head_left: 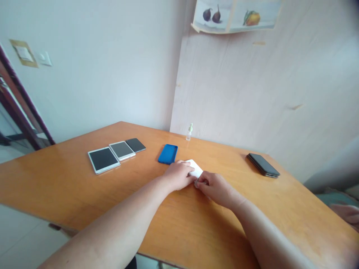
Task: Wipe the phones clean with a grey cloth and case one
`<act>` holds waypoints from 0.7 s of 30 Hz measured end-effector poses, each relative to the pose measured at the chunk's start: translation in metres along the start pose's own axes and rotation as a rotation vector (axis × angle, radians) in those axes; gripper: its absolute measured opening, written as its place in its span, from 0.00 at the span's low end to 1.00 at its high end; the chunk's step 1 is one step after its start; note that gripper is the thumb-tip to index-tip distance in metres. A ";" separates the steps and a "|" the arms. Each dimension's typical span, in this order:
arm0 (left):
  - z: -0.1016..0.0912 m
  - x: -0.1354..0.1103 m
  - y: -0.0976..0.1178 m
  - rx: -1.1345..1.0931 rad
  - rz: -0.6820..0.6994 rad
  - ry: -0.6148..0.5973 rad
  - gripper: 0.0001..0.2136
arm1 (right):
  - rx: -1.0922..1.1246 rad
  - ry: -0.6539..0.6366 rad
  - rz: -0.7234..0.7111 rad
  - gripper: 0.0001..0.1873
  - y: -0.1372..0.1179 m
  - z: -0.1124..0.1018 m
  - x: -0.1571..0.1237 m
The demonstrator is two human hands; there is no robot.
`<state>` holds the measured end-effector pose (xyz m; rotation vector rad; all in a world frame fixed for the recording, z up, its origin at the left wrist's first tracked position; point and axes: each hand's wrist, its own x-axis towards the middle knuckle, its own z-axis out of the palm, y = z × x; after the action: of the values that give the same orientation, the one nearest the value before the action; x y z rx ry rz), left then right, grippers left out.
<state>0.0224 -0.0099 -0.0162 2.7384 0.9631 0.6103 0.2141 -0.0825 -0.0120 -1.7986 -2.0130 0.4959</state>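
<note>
A flat white object (196, 167) is held by the left hand (178, 175) just above or on the worktop (193, 231); which of the two cannot be told. Its left side is covered by that hand, with the thumb laid towards its near edge. At its near right corner, the right hand (213, 186) is narrowed into a pinch, the fingers bent; what is gripped there cannot be made out. Just beyond the left hand, a blue case (168, 154) is laid flat. A small clear bottle (189, 133) is stood upright near the wall. To the left, a large white tablet (104, 160), a smaller white tablet (122, 150) and a dark phone (135, 144) are lined up. Dark stacked devices (263, 165) are set well apart, at the right.
</note>
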 end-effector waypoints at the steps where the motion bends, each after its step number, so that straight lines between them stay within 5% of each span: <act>1: 0.001 0.000 0.000 -0.001 -0.001 0.004 0.12 | 0.012 -0.018 0.005 0.10 0.001 0.000 0.000; 6: 0.003 0.000 0.001 -0.008 -0.026 0.015 0.12 | -0.080 0.120 0.198 0.07 0.017 -0.014 0.007; 13: 0.002 0.000 0.000 -0.016 0.001 0.022 0.10 | 0.026 -0.049 0.079 0.07 0.002 -0.007 0.000; 18: 0.002 -0.001 0.001 -0.031 -0.024 0.021 0.11 | -0.048 0.069 0.224 0.06 0.017 -0.019 0.005; 21: 0.001 -0.001 0.002 -0.020 -0.026 0.019 0.10 | -0.033 0.040 0.184 0.06 0.011 -0.017 0.002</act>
<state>0.0237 -0.0118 -0.0172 2.7024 0.9900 0.6391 0.2323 -0.0790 -0.0030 -2.0091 -1.8492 0.4792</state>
